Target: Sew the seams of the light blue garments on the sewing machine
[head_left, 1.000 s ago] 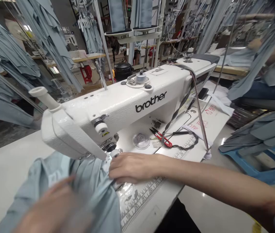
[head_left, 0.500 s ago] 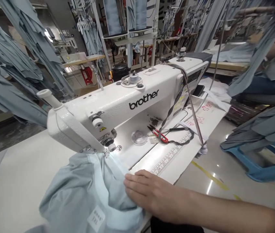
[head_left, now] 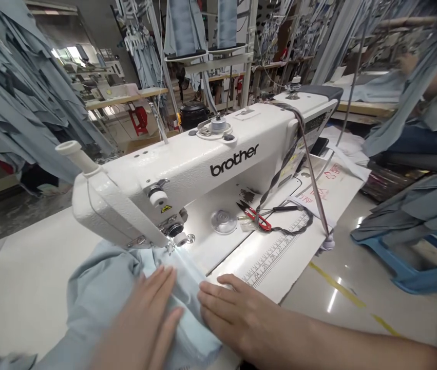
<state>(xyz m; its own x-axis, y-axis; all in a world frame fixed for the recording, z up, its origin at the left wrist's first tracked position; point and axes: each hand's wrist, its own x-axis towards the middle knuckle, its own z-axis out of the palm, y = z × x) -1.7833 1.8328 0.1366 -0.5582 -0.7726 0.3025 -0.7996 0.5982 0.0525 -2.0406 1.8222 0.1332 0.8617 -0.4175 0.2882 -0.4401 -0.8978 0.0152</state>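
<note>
A light-blue garment (head_left: 98,288) lies bunched on the machine bed, its pale band (head_left: 191,272) running up under the presser foot (head_left: 170,246) of a white sewing machine (head_left: 187,164). My left hand (head_left: 145,313), partly blurred, rests on the cloth in front of the foot, with fingers stretched forward and thumb apart. To its right, my right hand (head_left: 237,313) has its fingers bent over the edge of the band and closed on it. The right thumb is hidden beneath.
Red-handled thread snips (head_left: 254,216) and a clear round bobbin case (head_left: 223,221) lie right of the needle, by a printed ruler (head_left: 274,257). Thread cones (head_left: 226,25) stand behind. Garments hang at left (head_left: 21,87); a blue stool (head_left: 430,257) stands at right beside a seated person.
My left hand has come in from below onto the garment, covering the size label area and flattening the folds. My right hand stays at the band's edge. The view has shifted slightly.
</note>
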